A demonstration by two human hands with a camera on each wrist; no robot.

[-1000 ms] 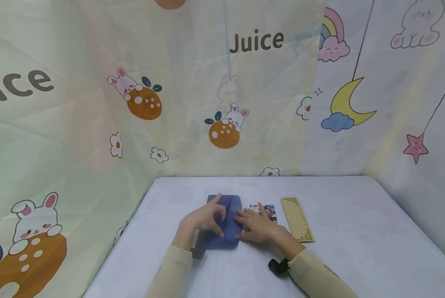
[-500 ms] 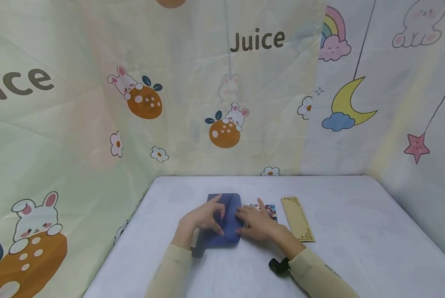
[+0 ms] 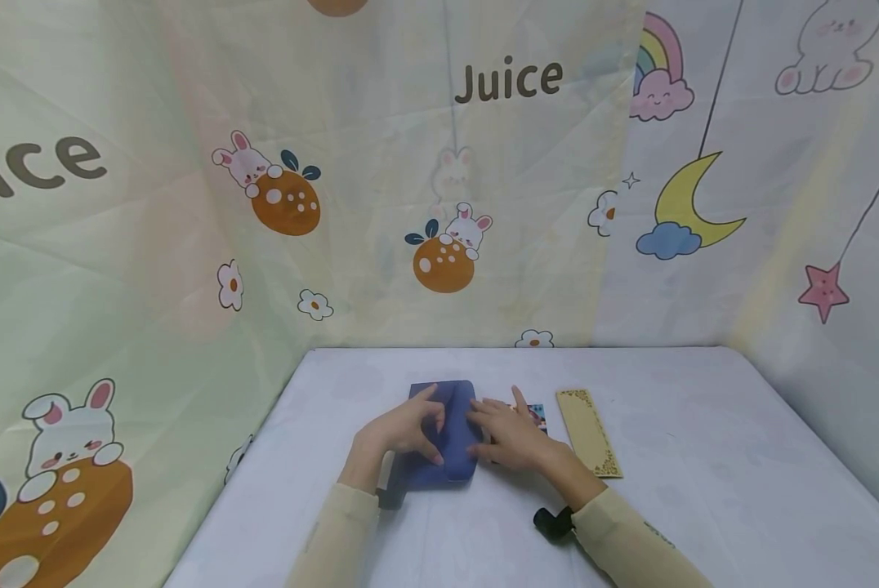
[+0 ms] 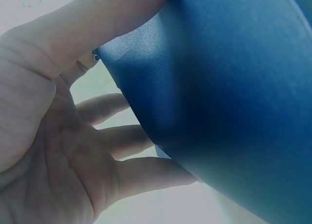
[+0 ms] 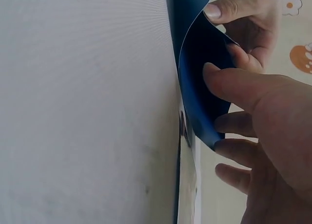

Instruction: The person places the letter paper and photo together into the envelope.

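A dark blue paper envelope with a round-cornered flap lies near the middle of the table. My left hand holds its left part, thumb and fingers set apart on it; up close in the left wrist view, the blue sheet passes between thumb and fingers. At the right edge my right hand touches the flap with extended fingers. The right wrist view shows the flap curved up off the table, with my right thumb inside the curve. Partly under my right hand is a colourful picture card.
A narrow gold card with ornate corners lies right of the picture card. A white cloth covers the table. Printed cloth walls stand behind and at both sides. A black wrist-camera mount sits by my right cuff.
My right hand has shifted slightly right and away from me, covering more of the picture card. My left hand stays where it was on the envelope.
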